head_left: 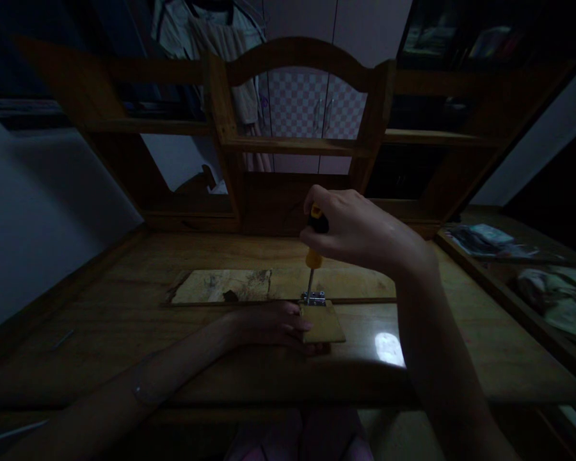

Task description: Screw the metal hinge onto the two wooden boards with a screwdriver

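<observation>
My right hand (338,221) is wrapped round the yellow and black handle of a screwdriver (313,258), which stands nearly upright. Its shaft runs down to a small metal hinge (315,298); the tip is too small to make out. The hinge lies where a small square wooden piece (324,323) meets a long wooden board (288,285). At the left edge of the small piece, my left hand (278,325) grips it, with fingers on top and some beneath. The board's left part is pale and stained, with a broken end.
All this lies on a wooden desk top (125,275). Behind rises a wooden shelf frame (297,146) with an arched top. Clothes hang beyond it, near a cupboard (297,102). On the right, a ledge holds a plastic packet (492,235) and crumpled cloth (561,298).
</observation>
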Tool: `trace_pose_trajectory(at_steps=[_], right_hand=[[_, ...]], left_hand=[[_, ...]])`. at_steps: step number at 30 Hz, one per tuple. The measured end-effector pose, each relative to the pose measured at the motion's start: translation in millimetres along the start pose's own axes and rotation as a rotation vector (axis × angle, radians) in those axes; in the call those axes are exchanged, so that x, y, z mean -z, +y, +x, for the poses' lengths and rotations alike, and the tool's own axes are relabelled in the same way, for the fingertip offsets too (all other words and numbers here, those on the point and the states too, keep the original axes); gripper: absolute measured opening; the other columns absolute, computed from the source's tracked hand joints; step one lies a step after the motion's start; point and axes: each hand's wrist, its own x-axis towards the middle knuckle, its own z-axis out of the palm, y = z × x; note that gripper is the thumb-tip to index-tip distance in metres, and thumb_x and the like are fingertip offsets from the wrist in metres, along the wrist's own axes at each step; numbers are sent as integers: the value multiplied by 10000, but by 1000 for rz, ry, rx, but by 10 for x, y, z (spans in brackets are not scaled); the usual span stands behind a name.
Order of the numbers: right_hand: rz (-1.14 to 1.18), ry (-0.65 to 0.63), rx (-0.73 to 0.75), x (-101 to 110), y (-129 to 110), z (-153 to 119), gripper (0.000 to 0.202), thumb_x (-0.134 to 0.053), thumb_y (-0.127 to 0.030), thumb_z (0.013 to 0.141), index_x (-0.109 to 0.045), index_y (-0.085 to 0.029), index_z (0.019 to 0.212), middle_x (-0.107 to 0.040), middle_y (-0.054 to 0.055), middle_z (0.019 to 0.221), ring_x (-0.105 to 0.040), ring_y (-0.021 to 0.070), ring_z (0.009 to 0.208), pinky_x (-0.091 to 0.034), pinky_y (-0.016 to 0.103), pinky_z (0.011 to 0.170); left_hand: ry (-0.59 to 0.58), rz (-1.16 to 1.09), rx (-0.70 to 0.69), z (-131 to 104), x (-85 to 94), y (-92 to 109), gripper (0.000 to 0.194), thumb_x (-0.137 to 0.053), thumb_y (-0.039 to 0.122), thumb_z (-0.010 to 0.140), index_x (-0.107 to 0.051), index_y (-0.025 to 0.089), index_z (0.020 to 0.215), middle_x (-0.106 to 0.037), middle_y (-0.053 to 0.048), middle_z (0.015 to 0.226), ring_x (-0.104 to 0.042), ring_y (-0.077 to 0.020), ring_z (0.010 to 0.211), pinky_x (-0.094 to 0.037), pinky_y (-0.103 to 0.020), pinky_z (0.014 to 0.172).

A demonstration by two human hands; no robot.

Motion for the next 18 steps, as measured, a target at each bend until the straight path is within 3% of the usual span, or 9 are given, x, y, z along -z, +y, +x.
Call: trace_pose_trajectory(at_steps=[3,8,11,14,18], right_hand=[[-75,29,-19,-17,-10,-2,265,-485,-379,955,-584,-163,1071,-686,104,915,-641,244,855,-401,324,717],[-132,25,-109,11,-22,-2,460,-466,-575,943,-600,-148,1052,-685,114,860,-635,265,785,-371,339,669],[-26,-1,-112,45,-3,7,402,-383,-480,986,-626,-164,944,-687,104,870,-621,238,803,-373,332,690],[57,8,-26,54,6,33,327,-374,-332,983,-634,-170,869,-684,86,896,-598,198,819,-369,312,720],[-9,45,52,11,-18,81,293,-404,-291,977,-626,-175,825,-650,53,786,-551,159,704,-325,304,669]], left_hand=[[-3,-3,9,2,-10,7,364,-788,301,807,-694,101,1096,-726,-126,1081,-695,-201,993,-507,-340,970],[30,-21,0,-9,-36,19,376,-794,283,800,-689,108,1116,-723,-116,1072,-699,-193,955,-519,-354,962],[10,-26,-22,-15,-25,6,335,-771,283,826,-695,109,1102,-718,-121,1082,-696,-202,968,-516,-366,981],[-12,-9,-22,-13,-11,-5,309,-753,278,842,-700,103,1091,-715,-130,1104,-695,-198,979,-519,-346,975],[-18,-6,-21,-2,-15,-1,347,-760,274,831,-691,104,1126,-707,-141,1149,-693,-207,1014,-523,-335,958]])
